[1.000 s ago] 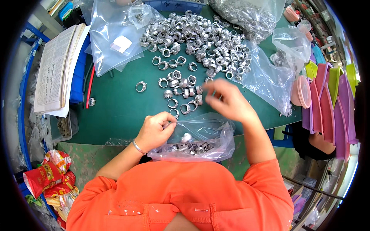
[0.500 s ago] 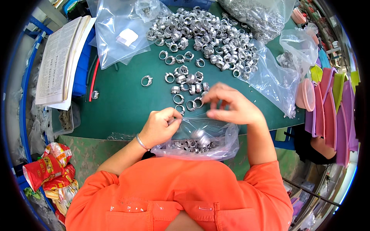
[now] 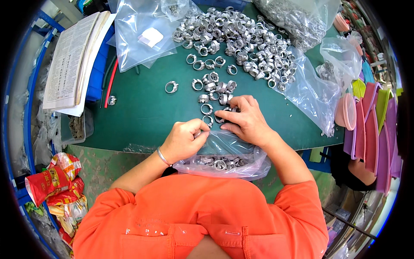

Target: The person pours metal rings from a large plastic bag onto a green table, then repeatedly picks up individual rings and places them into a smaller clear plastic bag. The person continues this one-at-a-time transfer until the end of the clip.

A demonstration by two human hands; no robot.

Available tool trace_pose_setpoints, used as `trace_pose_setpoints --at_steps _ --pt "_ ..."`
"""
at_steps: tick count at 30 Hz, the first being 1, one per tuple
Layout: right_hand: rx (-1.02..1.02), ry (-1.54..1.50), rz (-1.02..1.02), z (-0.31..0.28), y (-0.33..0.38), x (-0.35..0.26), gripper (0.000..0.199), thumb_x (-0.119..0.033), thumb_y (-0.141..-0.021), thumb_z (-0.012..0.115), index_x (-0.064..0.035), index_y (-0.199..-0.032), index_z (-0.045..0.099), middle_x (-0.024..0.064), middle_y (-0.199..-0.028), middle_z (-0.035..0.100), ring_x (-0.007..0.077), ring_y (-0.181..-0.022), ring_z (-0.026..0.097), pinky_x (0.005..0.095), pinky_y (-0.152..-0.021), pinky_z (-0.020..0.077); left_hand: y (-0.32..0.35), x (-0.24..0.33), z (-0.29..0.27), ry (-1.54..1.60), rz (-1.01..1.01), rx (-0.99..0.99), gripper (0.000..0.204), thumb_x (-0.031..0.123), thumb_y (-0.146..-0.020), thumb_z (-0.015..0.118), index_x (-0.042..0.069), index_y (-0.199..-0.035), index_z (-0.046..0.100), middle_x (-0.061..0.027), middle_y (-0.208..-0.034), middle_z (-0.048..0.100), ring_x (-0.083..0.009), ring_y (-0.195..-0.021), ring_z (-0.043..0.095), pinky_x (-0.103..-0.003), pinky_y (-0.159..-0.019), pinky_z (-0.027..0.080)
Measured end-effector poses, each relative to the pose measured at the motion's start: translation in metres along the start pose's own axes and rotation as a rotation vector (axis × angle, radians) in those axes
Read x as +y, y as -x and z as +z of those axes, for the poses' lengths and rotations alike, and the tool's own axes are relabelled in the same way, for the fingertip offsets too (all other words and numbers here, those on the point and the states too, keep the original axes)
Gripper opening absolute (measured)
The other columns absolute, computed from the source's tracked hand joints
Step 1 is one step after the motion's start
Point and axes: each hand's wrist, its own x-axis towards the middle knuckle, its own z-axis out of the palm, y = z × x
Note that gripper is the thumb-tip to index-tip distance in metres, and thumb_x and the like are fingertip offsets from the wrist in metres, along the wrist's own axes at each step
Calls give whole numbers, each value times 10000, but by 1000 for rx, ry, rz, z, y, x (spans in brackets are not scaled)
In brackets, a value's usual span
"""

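Note:
My left hand (image 3: 184, 139) is closed in a pinch on the upper edge of a clear plastic bag (image 3: 254, 166), which hangs at the table's near edge against my front. Inside it lie several metal ring clamps (image 3: 220, 164). Just beyond the bag's mouth, my right hand (image 3: 249, 123) curls its thumb and fingers round ring clamps (image 3: 219, 117) on the green table; the fingers partly hide them. To the left of those fingertips sit two loose ring clamps, one (image 3: 207, 121) right by the bag's edge. A small cluster of clamps (image 3: 221, 87) lies a little farther off.
A large heap of ring clamps (image 3: 241, 39) covers the table's far middle. Flat clear bags (image 3: 138, 43) lie far left, with a filled bag (image 3: 293, 21) far right. Papers (image 3: 71, 64) rest on a blue bin at left; purple and red plastic bins (image 3: 371, 121) stand at right.
My right hand has moved from above the bag's mouth down onto the nearest clamps. Clamps blurred in motion inside the bag now lie still at its bottom. My left hand keeps its pinch.

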Motion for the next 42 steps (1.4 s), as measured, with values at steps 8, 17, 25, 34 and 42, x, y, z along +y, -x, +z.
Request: trace_pose_setpoints --at_steps 8,17,25,34,42 --pt "228 17 38 2 8 17 214 -36 -682 748 -48 -849 616 111 -988 585 274 -891 579 359 -715 494 0 -2 1 1 -8 3 66 62 -815 657 9 -849 638 -101 -575 570 -182 -475 564 -301 -477 437" --pt "-64 -181 15 -21 -11 -25 344 -221 -748 766 -94 -1045 646 112 -1020 563 309 -933 552 404 -805 462 0 -2 3 24 18 27 62 47 -812 666 2 -850 646 -52 -557 564 -93 -474 512 -255 -461 396" --pt "317 10 133 10 -20 26 367 -153 -727 755 -58 -1031 573 102 -1058 551 323 -991 507 438 -869 413 1 -6 4 28 19 29 56 36 -812 668 -3 -847 646 -32 -546 558 -57 -473 495 -236 -455 384" --pt "145 -123 133 15 -33 40 410 -83 -652 646 -77 -1054 570 101 -1057 559 308 -1001 518 408 -826 400 2 -8 4 34 23 25 71 53 -815 671 -4 -846 642 -51 -566 573 -73 -473 503 -245 -459 394" --pt "117 197 -95 24 -44 24 196 -295 -757 744 -163 -866 649 16 -1014 580 232 -951 541 403 -737 399 2 -6 2 -2 18 20 83 53 -816 674 -12 -854 639 -50 -567 571 -76 -478 506 -247 -464 399"
